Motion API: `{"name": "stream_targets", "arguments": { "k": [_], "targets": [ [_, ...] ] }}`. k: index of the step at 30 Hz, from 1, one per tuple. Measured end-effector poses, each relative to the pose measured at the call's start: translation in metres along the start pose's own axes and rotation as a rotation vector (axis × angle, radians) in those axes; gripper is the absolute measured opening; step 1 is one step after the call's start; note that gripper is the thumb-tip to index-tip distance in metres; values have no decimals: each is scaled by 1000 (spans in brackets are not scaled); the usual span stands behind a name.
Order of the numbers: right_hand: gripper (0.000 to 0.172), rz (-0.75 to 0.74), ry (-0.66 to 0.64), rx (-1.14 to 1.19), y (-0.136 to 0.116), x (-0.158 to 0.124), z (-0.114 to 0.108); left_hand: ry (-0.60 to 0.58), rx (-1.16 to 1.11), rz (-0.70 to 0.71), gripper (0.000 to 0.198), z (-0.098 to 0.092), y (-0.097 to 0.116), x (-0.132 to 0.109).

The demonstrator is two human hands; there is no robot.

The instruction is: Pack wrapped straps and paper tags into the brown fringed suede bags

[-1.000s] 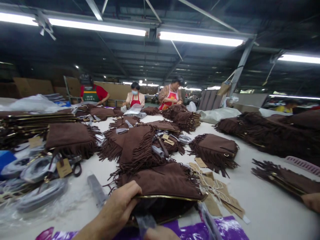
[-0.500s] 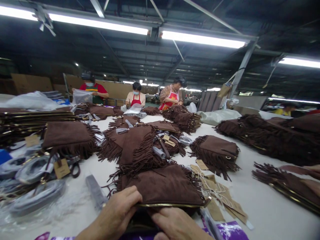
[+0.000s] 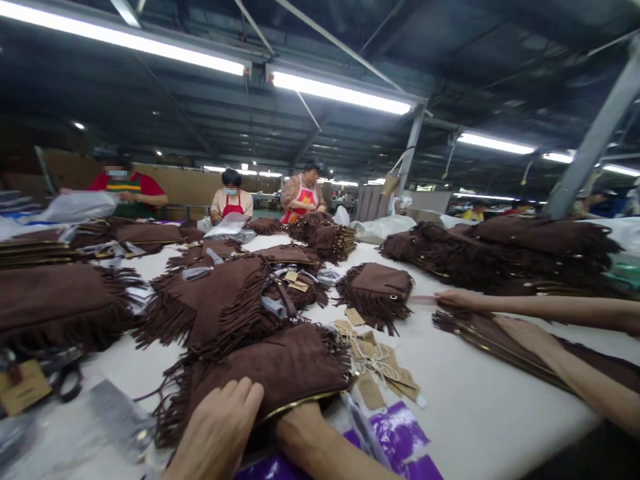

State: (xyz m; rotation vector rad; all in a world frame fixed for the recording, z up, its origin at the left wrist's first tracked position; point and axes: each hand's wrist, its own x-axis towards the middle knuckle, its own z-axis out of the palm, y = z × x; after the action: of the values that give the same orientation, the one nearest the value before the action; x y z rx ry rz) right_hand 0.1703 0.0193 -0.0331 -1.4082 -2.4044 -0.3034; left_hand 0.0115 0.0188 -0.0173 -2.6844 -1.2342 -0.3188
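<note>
A dark brown fringed bag [image 3: 270,367] lies in front of me with its gold zipper edge towards me, the mouth open. My left hand [image 3: 223,413] is closed on the bag's near left edge, fingers bent over the brown material. My right hand [image 3: 303,423] reaches in under the zipper edge, so its fingers are hidden inside the bag. Purple plastic packaging [image 3: 400,433] lies below and right of the bag. Beside its right end are tan paper tags [image 3: 373,383] with white strings.
More fringed bags [image 3: 205,300] are heaped behind, and another bag [image 3: 375,290] stands right of them. A co-worker's hands [image 3: 460,300] reach in from the right over a flat bag [image 3: 490,340]. Dark stacked bags [image 3: 500,253] lie beyond. Several people work across the table.
The view has swung right, so things sit further left and more of the co-worker's arms shows. My right hand is deeper inside the bag; my left stays on its edge.
</note>
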Motion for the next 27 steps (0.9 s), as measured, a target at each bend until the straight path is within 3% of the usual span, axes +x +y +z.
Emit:
{"name": "stream_targets", "arguments": {
  "k": [3, 6, 8, 10, 13, 16, 20, 23, 27],
  "targets": [
    [20, -36, -50, 25, 2, -26, -20, -135, 45, -89, 42, -12, 11, 20],
    [11, -88, -76, 103, 28, -59, -59, -155, 104, -181, 39, -20, 19, 28],
    [24, 114, -1, 66, 56, -74, -85, -156, 153, -224, 37, -21, 23, 27],
    [27, 235, -72, -5, 82, -83, -101, -164, 178, -238, 37, -22, 26, 24],
    [19, 228, -213, -32, 101, -86, -100, -109, 149, -163, 41, -30, 40, 18],
    [21, 236, -216, -21, 99, -88, -85, -75, 35, -17, 46, -38, 67, 15],
    [27, 266, -199, 24, 96, -91, -80, -272, -45, -41, 30, -34, 101, 18],
    [19, 251, -172, 116, 98, -92, -94, -299, 1, -118, 34, -27, 101, 18],
    [14, 253, -127, 409, 92, -91, -110, -280, -79, -186, 42, -28, 82, 16]
  ]
}}
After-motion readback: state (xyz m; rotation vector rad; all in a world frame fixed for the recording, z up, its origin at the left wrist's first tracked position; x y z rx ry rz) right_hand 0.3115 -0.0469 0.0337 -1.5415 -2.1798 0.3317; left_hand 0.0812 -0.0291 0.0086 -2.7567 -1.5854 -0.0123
